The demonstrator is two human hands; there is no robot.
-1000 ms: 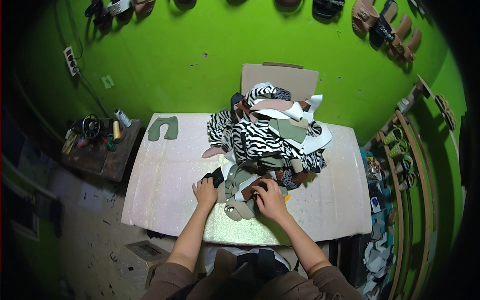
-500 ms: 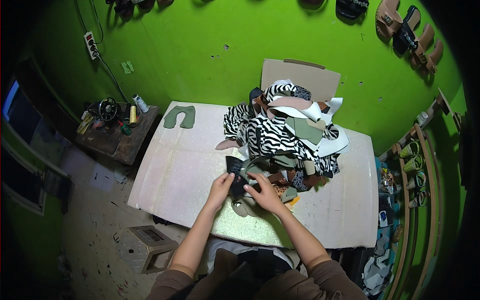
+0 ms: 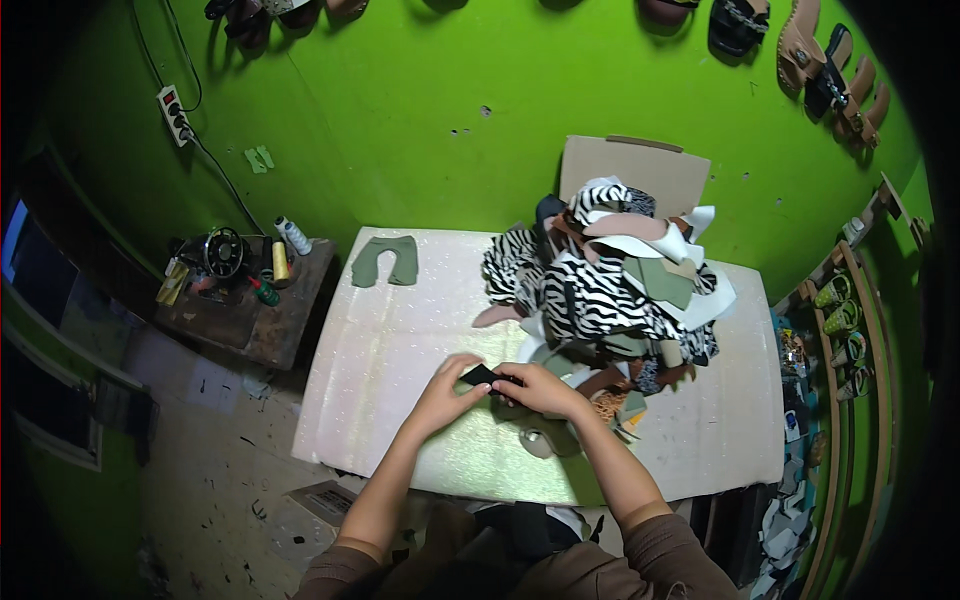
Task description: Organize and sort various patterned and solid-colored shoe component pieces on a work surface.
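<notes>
Both of my hands are over the near middle of the table, holding a small black piece of material [image 3: 481,375] between them. My left hand [image 3: 447,395] pinches its left end and my right hand [image 3: 541,388] grips its right end, with the fingers covering part of it. Just beyond my right hand rises a large heap of cut material pieces [image 3: 590,290], zebra-striped, green, white, brown and pink. A grey-beige curved piece [image 3: 540,443] lies on the table below my right wrist. Farther left rests a green U-shaped piece [image 3: 384,262].
The pale table [image 3: 345,390] stands against a green wall, with a cardboard sheet [image 3: 635,168] upright behind the heap. To the left is a sewing machine [image 3: 222,252] with thread spools [image 3: 293,236]. Sandals [image 3: 845,318] sit on a rack at right. A box-like stool [image 3: 325,500] stands at lower left.
The black piece, spread broad and showing a printed pattern before, now looks narrower and more covered by my fingers. My hands have drawn together around it. The whole view has shifted slightly.
</notes>
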